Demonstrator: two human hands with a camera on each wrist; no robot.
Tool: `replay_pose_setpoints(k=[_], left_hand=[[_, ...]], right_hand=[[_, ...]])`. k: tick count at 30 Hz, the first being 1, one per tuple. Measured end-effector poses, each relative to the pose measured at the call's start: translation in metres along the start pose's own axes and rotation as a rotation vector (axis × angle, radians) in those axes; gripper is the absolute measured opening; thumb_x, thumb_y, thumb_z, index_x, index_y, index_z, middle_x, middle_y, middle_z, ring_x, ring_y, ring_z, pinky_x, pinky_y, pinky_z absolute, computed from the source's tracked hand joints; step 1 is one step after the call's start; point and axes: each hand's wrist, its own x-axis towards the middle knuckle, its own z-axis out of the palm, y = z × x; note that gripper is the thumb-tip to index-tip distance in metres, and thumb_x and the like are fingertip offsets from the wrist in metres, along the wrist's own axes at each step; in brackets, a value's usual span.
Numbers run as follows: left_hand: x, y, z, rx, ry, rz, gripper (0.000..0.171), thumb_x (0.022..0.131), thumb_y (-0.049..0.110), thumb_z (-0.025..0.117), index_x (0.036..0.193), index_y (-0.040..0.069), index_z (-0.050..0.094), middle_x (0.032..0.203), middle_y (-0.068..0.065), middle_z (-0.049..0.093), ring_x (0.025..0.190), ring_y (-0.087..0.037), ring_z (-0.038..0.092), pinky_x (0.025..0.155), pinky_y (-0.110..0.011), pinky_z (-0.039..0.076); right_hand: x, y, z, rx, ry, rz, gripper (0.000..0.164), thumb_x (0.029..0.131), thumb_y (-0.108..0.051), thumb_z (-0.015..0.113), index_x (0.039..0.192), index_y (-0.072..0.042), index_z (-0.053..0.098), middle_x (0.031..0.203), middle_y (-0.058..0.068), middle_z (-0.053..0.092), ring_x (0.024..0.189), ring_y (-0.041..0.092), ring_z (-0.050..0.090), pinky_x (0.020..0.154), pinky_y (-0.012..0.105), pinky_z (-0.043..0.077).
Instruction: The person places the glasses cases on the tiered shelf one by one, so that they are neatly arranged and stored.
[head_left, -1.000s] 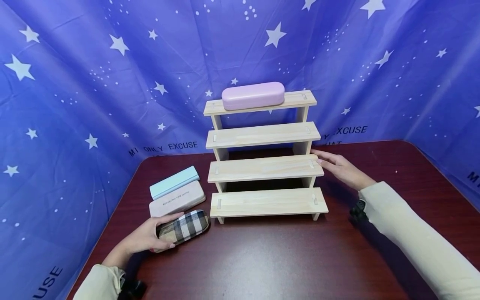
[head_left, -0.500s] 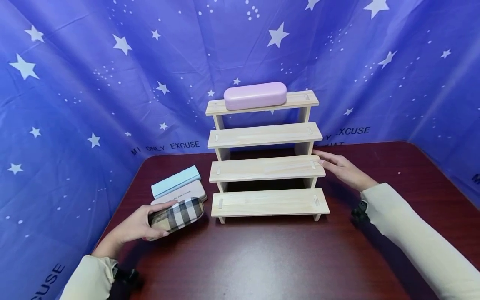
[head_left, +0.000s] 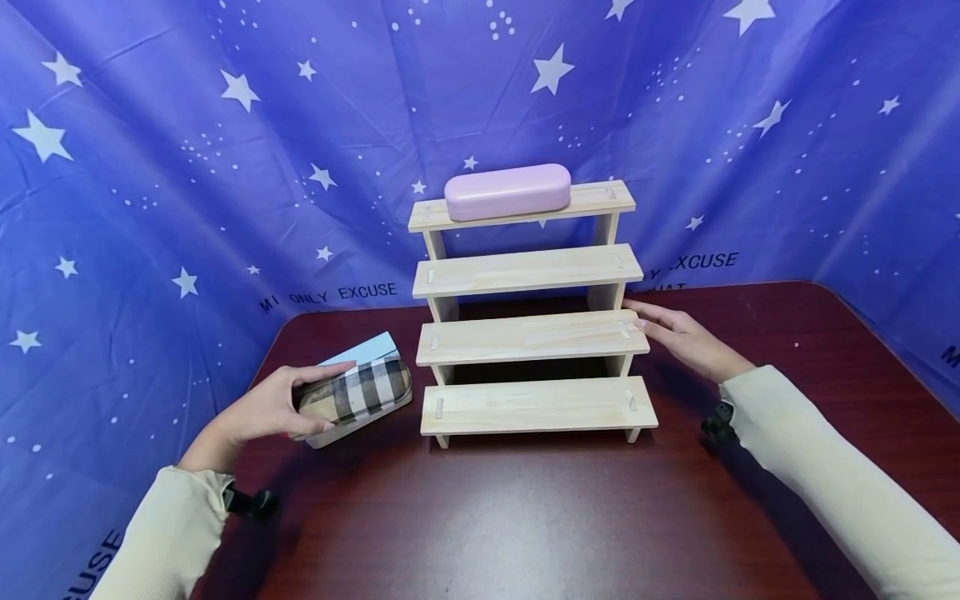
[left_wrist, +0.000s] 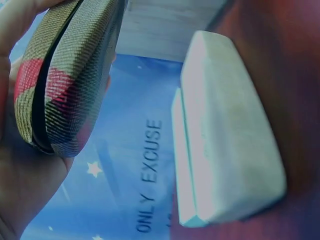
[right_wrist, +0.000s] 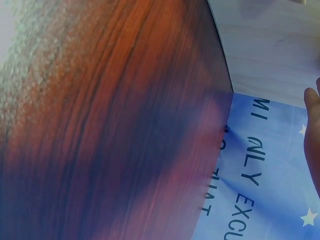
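A head-worn camera looks forward and down over a table [head_left: 540,517] toward a starry curtain [head_left: 375,125], taking in left hand [head_left: 258,408] and right hand [head_left: 688,340]. The left-wrist view, lettering turned sideways, looks closely past a plaid case [left_wrist: 82,85], also in the head frame; the right-wrist view skims the tabletop toward the same curtain.

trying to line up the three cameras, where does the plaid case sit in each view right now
Head: the plaid case is left of centre, in the left hand.
Left wrist: upper left, cut off by the top edge.
Right wrist: not in it.
Shared landmark: the blue starry curtain with black lettering, which shows in all three views.
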Motion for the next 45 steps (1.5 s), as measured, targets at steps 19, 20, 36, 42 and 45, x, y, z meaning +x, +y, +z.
replay_pose_setpoints(k=[19, 20, 36, 42, 45], left_hand=[[0.080, 0.035, -0.003, 0.071, -0.118, 0.005, 0.074, 0.068, 0.014, 0.082, 0.136, 0.019, 0.053, 0.095, -0.003, 0.066, 0.069, -0.015, 0.058, 0.052, -0.029, 0.049], [0.085, 0.037, -0.002, 0.063, -0.128, 0.003, 0.074, 0.068, 0.014, 0.082, 0.136, 0.020, 0.052, 0.094, -0.004, 0.065, 0.067, -0.016, 0.057, 0.050, -0.029, 0.048], [0.159, 0.068, 0.000, -0.007, -0.202, 0.030, 0.073, 0.068, 0.011, 0.080, 0.136, 0.015, 0.053, 0.100, -0.010, 0.065, 0.076, -0.021, 0.058, 0.058, -0.032, 0.051], [0.179, 0.070, 0.001, 0.018, -0.194, 0.060, 0.074, 0.068, 0.010, 0.079, 0.137, 0.013, 0.052, 0.108, -0.009, 0.065, 0.081, -0.019, 0.058, 0.062, -0.029, 0.050], [0.189, 0.071, 0.001, 0.014, -0.190, 0.052, 0.074, 0.068, 0.009, 0.079, 0.136, 0.013, 0.052, 0.104, -0.010, 0.067, 0.078, -0.018, 0.059, 0.060, -0.028, 0.049]], right_hand=[[0.001, 0.000, 0.000, 0.015, -0.001, 0.009, 0.055, 0.101, -0.032, 0.043, 0.147, -0.004, 0.031, 0.146, 0.019, 0.036, 0.130, 0.016, 0.035, 0.106, 0.057, 0.023], [0.001, 0.000, 0.000, 0.011, 0.000, 0.006, 0.054, 0.101, -0.031, 0.042, 0.147, -0.004, 0.031, 0.146, 0.019, 0.036, 0.130, 0.017, 0.035, 0.105, 0.057, 0.023], [0.003, -0.002, 0.000, 0.024, 0.033, 0.013, 0.049, 0.100, -0.028, 0.044, 0.145, -0.009, 0.037, 0.145, 0.012, 0.040, 0.123, -0.002, 0.038, 0.106, 0.033, 0.029], [0.003, -0.001, -0.001, -0.024, 0.029, 0.010, 0.050, 0.101, -0.029, 0.044, 0.145, -0.007, 0.036, 0.144, 0.017, 0.040, 0.131, 0.015, 0.035, 0.106, 0.053, 0.025], [0.002, -0.002, -0.001, -0.040, 0.029, 0.019, 0.051, 0.100, -0.029, 0.044, 0.145, -0.006, 0.036, 0.144, 0.019, 0.040, 0.133, 0.028, 0.033, 0.105, 0.056, 0.025]])
